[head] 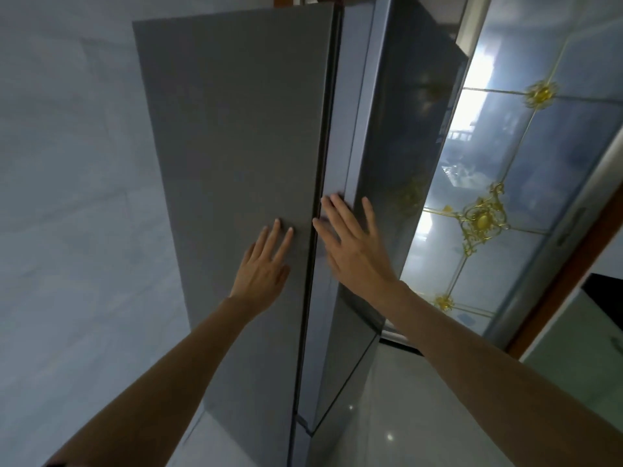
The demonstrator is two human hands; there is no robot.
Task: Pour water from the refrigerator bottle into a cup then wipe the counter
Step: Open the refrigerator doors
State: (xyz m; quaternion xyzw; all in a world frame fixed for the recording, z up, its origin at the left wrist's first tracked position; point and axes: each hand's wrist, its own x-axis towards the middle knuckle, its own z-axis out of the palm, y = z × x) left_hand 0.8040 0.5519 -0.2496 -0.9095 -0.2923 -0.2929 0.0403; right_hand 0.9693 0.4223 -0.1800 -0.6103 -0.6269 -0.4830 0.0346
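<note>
A tall grey refrigerator [236,129] fills the middle of the head view, seen from its side panel, with its glossy dark door [404,146] on the right. My left hand [264,261] lies flat with straight fingers on the grey side panel. My right hand [350,244] reaches with spread fingers to the door's edge at the seam, its fingertips touching the edge. Neither hand holds anything. The bottle, the cup and the counter are not in view.
A pale tiled wall [67,197] stands to the left of the refrigerator. A glass door with gold ornaments [482,220] and a wooden frame stands to the right. Glossy white floor tiles [404,416] lie below. A pale cabinet corner [580,348] shows at the right edge.
</note>
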